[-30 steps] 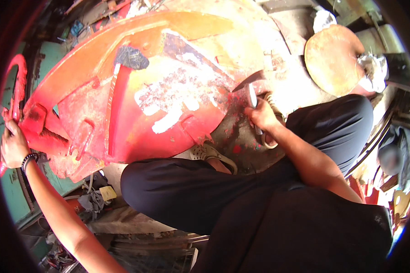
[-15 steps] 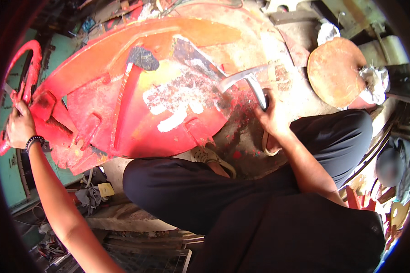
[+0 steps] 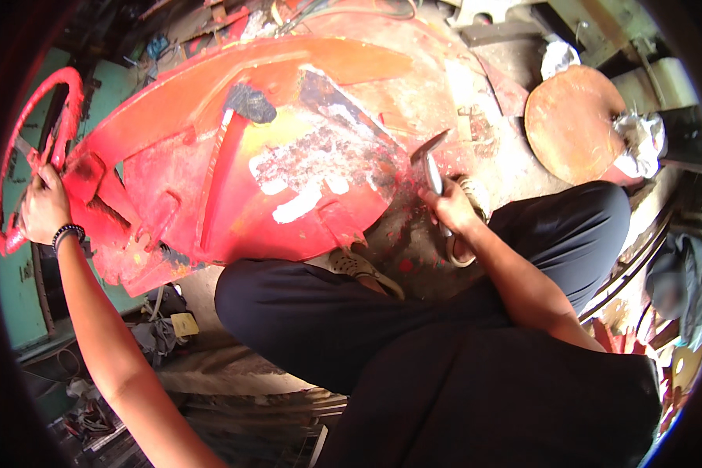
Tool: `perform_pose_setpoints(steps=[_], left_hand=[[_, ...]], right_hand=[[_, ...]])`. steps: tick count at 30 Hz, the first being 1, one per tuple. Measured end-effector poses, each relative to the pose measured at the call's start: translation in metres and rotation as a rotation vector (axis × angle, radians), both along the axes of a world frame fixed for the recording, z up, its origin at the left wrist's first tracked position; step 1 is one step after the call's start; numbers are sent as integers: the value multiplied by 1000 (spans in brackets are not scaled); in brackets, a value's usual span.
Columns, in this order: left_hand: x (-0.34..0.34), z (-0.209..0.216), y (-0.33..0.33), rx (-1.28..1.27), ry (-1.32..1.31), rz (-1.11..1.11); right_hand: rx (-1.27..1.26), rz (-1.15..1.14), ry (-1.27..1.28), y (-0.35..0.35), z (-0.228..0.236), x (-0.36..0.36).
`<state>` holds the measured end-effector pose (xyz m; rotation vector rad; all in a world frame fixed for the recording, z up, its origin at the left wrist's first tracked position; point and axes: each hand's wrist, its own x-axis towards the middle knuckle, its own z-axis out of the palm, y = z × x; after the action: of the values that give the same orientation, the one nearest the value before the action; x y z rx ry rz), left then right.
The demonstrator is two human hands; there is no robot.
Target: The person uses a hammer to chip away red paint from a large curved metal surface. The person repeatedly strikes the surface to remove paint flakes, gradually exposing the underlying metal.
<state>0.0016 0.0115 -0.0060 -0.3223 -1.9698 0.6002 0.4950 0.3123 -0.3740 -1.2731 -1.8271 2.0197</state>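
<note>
A large curved metal piece [image 3: 171, 168], painted red and orange, lies before me with a bare, scraped grey and white patch on its face. At its left end rises a red ring-shaped part [image 3: 72, 97] like a handwheel. My left hand [image 3: 45, 207], with a dark beaded bracelet at the wrist, grips the lower part of this ring; its fingers are partly hidden. In my right hand [image 3: 454, 209] is a metal chipping hammer [image 3: 429, 160], its narrow curved head raised just past the right edge of the red piece and apart from it.
A dark lump [image 3: 251, 104] sits on top of a rib of the red piece. A round brown disc-like seat [image 3: 573, 121] with crumpled white wrapping stands at the right. My shod feet [image 3: 359, 269] are close to the piece's near edge. Green panels [image 3: 23, 304] stand at the left.
My right hand has come slightly down and left, and the hammer's head has turned and tilted. The left hand keeps its grip on the ring, shifted slightly right in view.
</note>
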Motion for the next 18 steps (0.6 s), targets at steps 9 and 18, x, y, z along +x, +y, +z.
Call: perform_pose_setpoints(steps=[9, 18], left_hand=[[-9, 1, -3, 25, 0, 61], [-10, 0, -5, 8, 46, 27]], right_hand=[[-16, 184, -398, -4, -14, -14], [290, -48, -92, -5, -10, -21]])
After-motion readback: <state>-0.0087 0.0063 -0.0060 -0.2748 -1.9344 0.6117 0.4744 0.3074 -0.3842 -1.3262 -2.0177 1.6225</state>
